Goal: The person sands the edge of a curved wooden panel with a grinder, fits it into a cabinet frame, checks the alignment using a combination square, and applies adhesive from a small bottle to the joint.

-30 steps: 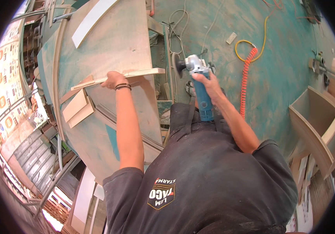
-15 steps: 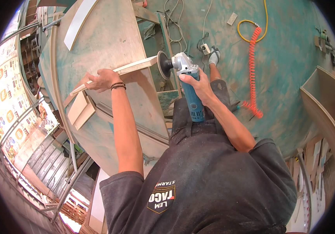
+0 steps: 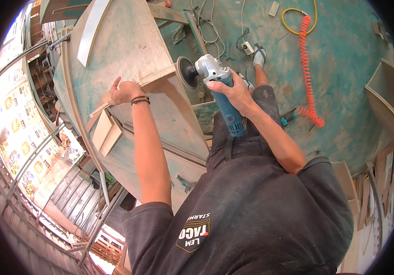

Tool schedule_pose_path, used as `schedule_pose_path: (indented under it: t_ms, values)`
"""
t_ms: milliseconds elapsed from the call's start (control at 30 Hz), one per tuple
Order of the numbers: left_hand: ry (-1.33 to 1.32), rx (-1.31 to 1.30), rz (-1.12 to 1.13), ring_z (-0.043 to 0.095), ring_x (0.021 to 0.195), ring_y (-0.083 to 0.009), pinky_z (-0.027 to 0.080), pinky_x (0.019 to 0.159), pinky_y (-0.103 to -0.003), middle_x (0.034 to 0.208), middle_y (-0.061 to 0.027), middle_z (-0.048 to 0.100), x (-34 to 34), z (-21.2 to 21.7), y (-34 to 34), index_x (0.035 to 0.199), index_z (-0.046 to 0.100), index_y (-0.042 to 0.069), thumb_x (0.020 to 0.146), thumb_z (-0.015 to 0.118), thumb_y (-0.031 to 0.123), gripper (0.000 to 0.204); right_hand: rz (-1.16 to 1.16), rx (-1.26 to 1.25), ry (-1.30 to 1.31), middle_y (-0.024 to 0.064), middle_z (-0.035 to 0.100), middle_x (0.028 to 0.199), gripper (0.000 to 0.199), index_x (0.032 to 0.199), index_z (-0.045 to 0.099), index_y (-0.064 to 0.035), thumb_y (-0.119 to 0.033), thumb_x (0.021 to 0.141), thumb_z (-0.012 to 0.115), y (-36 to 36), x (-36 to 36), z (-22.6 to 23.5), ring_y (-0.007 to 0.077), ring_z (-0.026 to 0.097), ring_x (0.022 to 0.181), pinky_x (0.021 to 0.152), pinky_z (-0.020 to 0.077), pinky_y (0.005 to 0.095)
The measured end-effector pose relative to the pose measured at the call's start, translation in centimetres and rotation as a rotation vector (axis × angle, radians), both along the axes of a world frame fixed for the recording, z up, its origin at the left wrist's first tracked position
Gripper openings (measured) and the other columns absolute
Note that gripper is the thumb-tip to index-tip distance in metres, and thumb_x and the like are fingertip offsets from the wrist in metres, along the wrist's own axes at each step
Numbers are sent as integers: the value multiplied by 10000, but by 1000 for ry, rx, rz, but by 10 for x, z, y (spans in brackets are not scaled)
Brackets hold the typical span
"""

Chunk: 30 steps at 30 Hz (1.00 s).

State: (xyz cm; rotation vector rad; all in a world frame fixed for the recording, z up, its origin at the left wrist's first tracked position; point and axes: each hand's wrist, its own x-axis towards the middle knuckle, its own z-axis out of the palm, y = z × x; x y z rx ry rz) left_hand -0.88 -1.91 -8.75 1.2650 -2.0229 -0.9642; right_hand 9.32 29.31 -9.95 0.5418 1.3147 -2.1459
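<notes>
My right hand (image 3: 239, 94) is wrapped round the body of a blue and silver angle grinder (image 3: 226, 107), thumb along its top. The grinder's round dark disc (image 3: 187, 72) stands at the right end of a narrow wooden board (image 3: 160, 74) on the workbench (image 3: 128, 46); whether it touches the wood I cannot tell. Farther left, my left hand (image 3: 126, 92) grips that board with its thumb raised and its other fingers partly hidden. Small pale wooden pieces (image 3: 107, 132) lie just below the left hand.
A white strip (image 3: 90, 34) lies on the bench's far part. On the green floor are loose cables (image 3: 213, 32), a white power socket (image 3: 247, 47), a coiled orange hose (image 3: 303, 59) and a teal tool (image 3: 288, 118). An open wooden box (image 3: 385, 89) stands at the right.
The view has shifted a little. The board has tilted so less of its face shows, and my left thumb has lifted. The grinder's disc stays by the board's end.
</notes>
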Motion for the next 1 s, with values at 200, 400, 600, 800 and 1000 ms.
schedule_pose_path:
  t_ms: [200, 400, 600, 800, 1000]
  values:
    - [-136, -206, -80, 381, 1427, -416, 312, 1176, -502, 1506, -211, 446, 17, -12, -40, 1091, 707, 37, 927, 509, 99, 264, 17, 12, -46, 85, 625, 1003, 707, 1223, 578, 10, -478, 767, 811, 10, 2, 6, 160, 621, 852, 739, 506, 298]
    - [-93, -403, -1101, 464, 1403, -308, 219, 1240, -503, 1433, -88, 593, 49, 29, 1, 1289, 667, 84, 925, 598, 434, 509, -50, 39, -47, 86, 626, 998, 705, 1222, 574, 13, -472, 768, 809, 25, 2, -1, 156, 615, 856, 733, 502, 304]
    - [-647, -617, -1598, 635, 1175, -254, 499, 1061, -457, 1216, -58, 663, 54, 23, 18, 1285, 656, 110, 603, 868, 651, 897, -60, 13, -102, 71, 613, 926, 680, 1212, 569, 2, -458, 775, 813, 28, 2, 7, 151, 637, 750, 644, 526, 291]
    - [-610, -947, -1637, 521, 1300, -290, 483, 1055, -438, 1365, -92, 567, 79, 29, 44, 1413, 547, 91, 601, 876, 603, 1015, -149, 13, -113, 67, 608, 879, 669, 1208, 561, -14, -444, 773, 832, 42, 4, -6, 138, 640, 690, 598, 537, 276]
    - [-642, -892, -1727, 504, 1351, -313, 494, 1059, -403, 1489, -123, 504, 85, 24, 17, 1458, 494, 77, 689, 839, 319, 876, -95, 23, -88, 79, 614, 919, 685, 1224, 558, -9, -452, 775, 826, 47, 2, -8, 145, 643, 702, 604, 538, 279]
